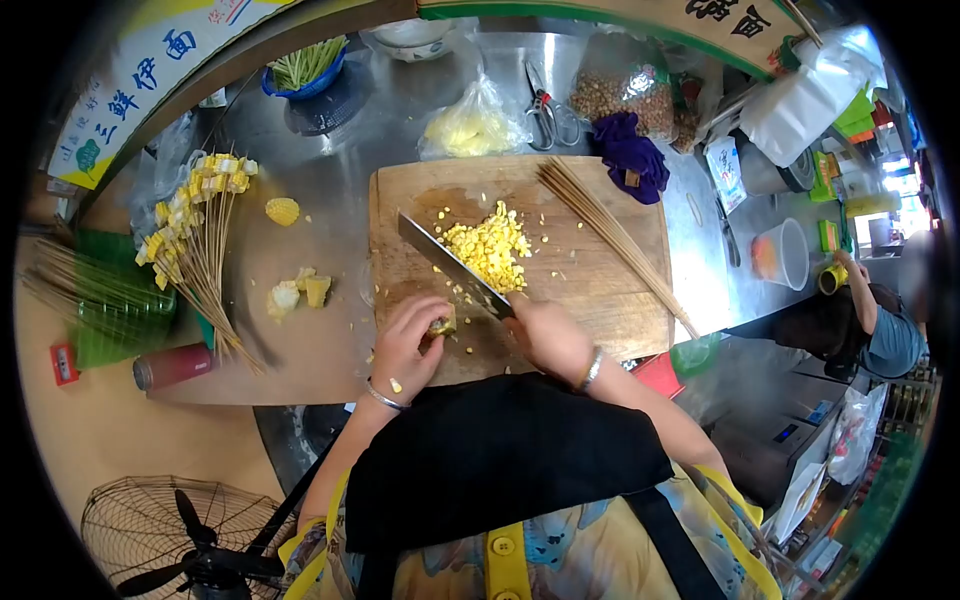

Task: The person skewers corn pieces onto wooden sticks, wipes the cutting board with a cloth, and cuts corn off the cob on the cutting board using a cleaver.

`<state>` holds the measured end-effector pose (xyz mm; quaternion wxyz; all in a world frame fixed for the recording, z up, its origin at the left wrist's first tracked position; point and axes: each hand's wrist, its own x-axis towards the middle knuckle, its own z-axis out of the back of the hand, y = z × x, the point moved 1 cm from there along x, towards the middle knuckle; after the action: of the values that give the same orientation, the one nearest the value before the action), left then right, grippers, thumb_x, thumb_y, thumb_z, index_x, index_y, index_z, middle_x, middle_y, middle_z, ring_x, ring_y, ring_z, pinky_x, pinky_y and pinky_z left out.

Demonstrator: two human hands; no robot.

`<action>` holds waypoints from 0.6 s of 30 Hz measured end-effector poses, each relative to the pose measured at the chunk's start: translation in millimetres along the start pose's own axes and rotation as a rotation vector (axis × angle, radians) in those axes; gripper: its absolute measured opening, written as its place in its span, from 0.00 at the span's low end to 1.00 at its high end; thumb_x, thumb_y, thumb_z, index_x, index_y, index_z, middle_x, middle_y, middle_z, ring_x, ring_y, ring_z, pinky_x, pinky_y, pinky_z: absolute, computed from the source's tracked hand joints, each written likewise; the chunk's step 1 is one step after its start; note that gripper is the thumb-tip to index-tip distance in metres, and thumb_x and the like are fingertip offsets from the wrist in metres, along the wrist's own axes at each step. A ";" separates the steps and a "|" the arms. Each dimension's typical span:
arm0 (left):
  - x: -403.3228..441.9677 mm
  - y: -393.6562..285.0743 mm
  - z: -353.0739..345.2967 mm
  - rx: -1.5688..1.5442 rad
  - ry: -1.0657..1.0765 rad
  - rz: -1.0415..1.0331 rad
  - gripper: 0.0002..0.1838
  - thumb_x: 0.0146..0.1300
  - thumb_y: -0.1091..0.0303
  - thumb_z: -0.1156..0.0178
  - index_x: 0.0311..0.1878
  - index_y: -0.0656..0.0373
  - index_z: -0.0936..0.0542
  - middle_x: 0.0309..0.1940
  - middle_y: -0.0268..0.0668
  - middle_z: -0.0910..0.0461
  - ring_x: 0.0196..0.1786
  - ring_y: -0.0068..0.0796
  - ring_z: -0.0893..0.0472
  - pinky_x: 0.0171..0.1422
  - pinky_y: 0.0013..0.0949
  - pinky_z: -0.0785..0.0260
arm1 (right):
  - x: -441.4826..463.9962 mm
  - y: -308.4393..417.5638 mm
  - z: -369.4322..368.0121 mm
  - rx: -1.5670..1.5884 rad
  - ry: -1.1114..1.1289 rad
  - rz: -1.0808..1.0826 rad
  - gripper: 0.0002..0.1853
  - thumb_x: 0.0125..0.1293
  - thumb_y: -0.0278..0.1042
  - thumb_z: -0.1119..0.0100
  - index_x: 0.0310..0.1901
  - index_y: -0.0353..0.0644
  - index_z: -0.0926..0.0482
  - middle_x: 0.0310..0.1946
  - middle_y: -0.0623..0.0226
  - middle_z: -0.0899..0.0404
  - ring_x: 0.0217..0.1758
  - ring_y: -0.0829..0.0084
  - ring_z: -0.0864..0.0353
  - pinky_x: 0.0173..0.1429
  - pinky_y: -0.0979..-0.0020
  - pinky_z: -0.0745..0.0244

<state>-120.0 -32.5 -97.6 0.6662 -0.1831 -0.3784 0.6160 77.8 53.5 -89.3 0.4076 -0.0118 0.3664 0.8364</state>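
My right hand [552, 337] grips the handle of a kitchen knife [450, 262]. The knife's wide blade slants up and left over the wooden cutting board [600, 305]. Beyond the blade lies a heap of cut yellow corn kernels [490, 248]. At the board's near left, my left hand [405, 338] has its fingers curled around a short piece of corn cob [442, 327], partly hidden by the fingers. A few loose kernels are scattered about, one of them on my left wrist.
Bare bamboo skewers [610, 235] lie along the board's right side. Left on the steel table are skewered corn pieces [205, 190], a corn chunk [282, 211] and cob scraps [316, 290]. Scissors [543, 115] and a purple cloth [632, 160] sit behind. Another person [880, 325] is at right.
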 end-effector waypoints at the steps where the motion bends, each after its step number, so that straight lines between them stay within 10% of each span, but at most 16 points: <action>1: -1.8 -4.3 -0.1 0.002 0.005 0.000 0.16 0.44 0.78 0.33 0.39 0.60 0.23 0.40 0.41 0.22 0.47 0.42 0.23 0.48 0.37 0.29 | -7.5 -1.9 2.0 0.005 0.000 -0.002 0.09 0.64 0.33 0.50 0.40 0.38 0.32 0.25 0.47 0.22 0.32 0.44 0.22 0.35 0.49 0.29; 18: -16.9 -0.6 -16.0 0.163 -0.104 0.210 0.13 0.46 0.75 0.32 0.36 0.61 0.23 0.33 0.42 0.24 0.38 0.46 0.24 0.42 0.39 0.31 | -40.0 31.6 11.6 -0.181 0.119 0.090 0.11 0.59 0.26 0.52 0.44 0.35 0.33 0.28 0.50 0.20 0.31 0.49 0.18 0.35 0.53 0.23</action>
<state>-107.1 -45.2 -112.3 0.5903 -0.1349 -0.3398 0.7197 85.9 21.2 -49.0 0.3445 -0.0817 0.3129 0.8813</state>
